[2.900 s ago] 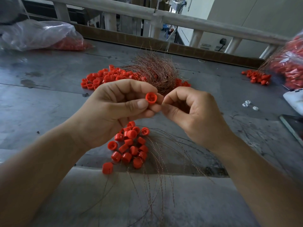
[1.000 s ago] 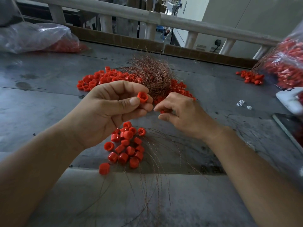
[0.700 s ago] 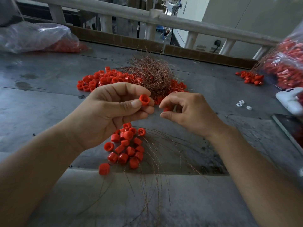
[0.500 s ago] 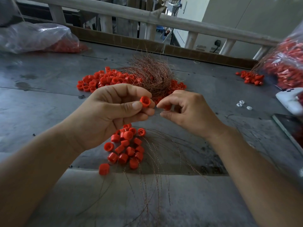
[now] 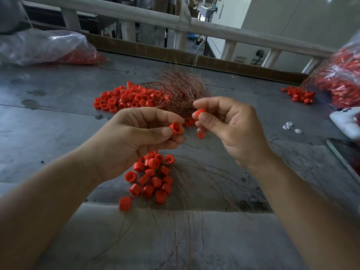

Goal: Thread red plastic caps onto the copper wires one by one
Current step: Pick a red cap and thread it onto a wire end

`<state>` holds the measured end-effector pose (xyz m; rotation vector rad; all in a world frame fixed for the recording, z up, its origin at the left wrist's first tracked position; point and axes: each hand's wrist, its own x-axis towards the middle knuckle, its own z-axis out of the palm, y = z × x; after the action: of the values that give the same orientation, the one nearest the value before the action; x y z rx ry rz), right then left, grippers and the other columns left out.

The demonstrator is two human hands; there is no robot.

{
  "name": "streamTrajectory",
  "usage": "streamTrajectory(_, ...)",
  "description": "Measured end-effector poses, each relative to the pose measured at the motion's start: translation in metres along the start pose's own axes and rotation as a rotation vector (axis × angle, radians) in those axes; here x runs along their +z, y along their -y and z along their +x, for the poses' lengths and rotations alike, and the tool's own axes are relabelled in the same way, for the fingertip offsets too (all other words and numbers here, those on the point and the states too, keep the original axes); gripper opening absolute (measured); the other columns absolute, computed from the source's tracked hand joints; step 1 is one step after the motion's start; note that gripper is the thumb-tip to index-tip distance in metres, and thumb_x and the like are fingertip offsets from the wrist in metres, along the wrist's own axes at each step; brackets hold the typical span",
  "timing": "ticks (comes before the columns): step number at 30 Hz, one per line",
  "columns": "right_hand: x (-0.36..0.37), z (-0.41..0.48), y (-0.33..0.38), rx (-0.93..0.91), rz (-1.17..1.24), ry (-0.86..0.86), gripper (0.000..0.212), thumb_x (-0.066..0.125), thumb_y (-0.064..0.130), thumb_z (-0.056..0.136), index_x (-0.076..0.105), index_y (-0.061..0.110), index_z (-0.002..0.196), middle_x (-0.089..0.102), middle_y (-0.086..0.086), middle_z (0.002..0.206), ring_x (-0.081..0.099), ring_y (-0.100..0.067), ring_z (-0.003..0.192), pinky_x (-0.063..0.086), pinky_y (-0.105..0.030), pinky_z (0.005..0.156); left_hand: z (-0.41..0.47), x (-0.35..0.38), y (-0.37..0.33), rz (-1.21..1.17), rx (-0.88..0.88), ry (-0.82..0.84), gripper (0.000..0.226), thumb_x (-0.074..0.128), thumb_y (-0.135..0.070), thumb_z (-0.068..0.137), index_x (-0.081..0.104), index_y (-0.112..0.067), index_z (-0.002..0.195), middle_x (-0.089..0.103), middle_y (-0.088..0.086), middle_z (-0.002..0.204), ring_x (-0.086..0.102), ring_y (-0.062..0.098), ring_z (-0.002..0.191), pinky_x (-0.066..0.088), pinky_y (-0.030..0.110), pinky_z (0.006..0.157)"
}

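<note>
My left hand (image 5: 136, 137) pinches a red plastic cap (image 5: 175, 128) between thumb and fingers, its open end facing me. A thin copper wire (image 5: 190, 142) sticks out from under that hand to the right. My right hand (image 5: 231, 129) holds a second red cap (image 5: 199, 113) between thumb and forefinger, a little above and right of the first. Below my hands lies a cluster of capped wires (image 5: 152, 180), their copper strands (image 5: 187, 221) trailing toward me. A tangle of bare copper wire (image 5: 179, 90) and a heap of loose caps (image 5: 124, 98) lie beyond.
A clear bag of red caps (image 5: 46, 47) lies at the far left and another bag (image 5: 342, 78) at the far right, with a small pile of caps (image 5: 300, 94) beside it. A white device (image 5: 346, 121) and a dark flat screen (image 5: 344, 154) sit at the right edge.
My right hand has drawn away from the left and lifted, now showing a second red cap in its fingertips. My left hand keeps its cap, turned slightly lower.
</note>
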<state>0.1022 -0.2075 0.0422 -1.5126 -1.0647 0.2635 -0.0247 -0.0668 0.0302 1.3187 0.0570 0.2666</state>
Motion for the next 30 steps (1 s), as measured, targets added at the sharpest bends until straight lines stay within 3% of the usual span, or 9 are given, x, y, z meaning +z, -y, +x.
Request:
streamTrajectory(3,0.0031,-0.0014,0.001,0.009,0.096,0.023,0.011,0.062,0.011,0.075,0.064,0.015,0.085,0.068,0.003,0.074,0.065,-0.01,0.066,0.052,-0.019,0.06,0.0007,-0.0007,0.0003,0.014,-0.004,-0.004,0.025,0.058,-0.001,0.067,0.075,-0.012,0.082,0.072,0.007,0.075,0.07,0.015,0.072,0.055,0.019,0.063)
streamTrajectory(6,0.0036,-0.0022,0.0036,0.008,0.11,0.022,0.014,0.064,0.017,0.069,0.066,0.016,0.083,0.067,0.006,0.065,0.062,-0.008,0.059,0.052,-0.02,0.057,0.0016,-0.0015,-0.0004,0.008,-0.007,-0.007,0.022,0.064,-0.003,0.065,0.075,-0.01,0.083,0.072,0.008,0.075,0.07,0.016,0.072,0.055,0.019,0.063)
streamTrajectory(12,0.005,-0.0048,0.004,0.039,0.16,0.023,0.013,0.064,0.021,0.068,0.061,0.012,0.076,0.066,0.0,0.067,0.063,-0.011,0.06,0.053,-0.022,0.058,0.0017,0.0003,0.0016,0.033,-0.003,-0.042,0.027,0.057,-0.002,0.064,0.075,-0.011,0.083,0.072,0.008,0.074,0.07,0.015,0.071,0.054,0.018,0.061)
streamTrajectory(15,0.0066,-0.0045,0.0028,0.069,0.18,0.055,0.018,0.061,0.017,0.069,0.059,0.013,0.087,0.063,-0.005,0.077,0.065,-0.01,0.066,0.054,-0.022,0.063,0.0019,-0.0001,0.0021,0.041,0.005,-0.041,0.028,0.058,-0.004,0.063,0.075,-0.013,0.083,0.073,0.007,0.074,0.07,0.015,0.071,0.054,0.017,0.061)
streamTrajectory(17,0.0079,-0.0046,0.0019,0.078,0.178,0.083,0.021,0.059,0.016,0.071,0.06,0.015,0.092,0.066,0.0,0.078,0.066,-0.009,0.07,0.053,-0.021,0.065,0.0021,-0.0001,0.0021,0.049,0.015,-0.042,0.027,0.06,-0.006,0.062,0.076,-0.014,0.083,0.073,0.007,0.076,0.07,0.015,0.072,0.054,0.018,0.061)
streamTrajectory(30,0.0106,-0.0054,-0.0004,0.02,0.075,0.102,0.019,0.061,0.02,0.071,0.063,0.023,0.089,0.064,-0.002,0.08,0.064,-0.014,0.074,0.056,-0.027,0.074,0.004,-0.0024,0.0049,0.099,0.061,-0.068,0.018,0.065,-0.013,0.059,0.074,-0.015,0.074,0.072,0.007,0.075,0.07,0.017,0.071,0.054,0.019,0.062)
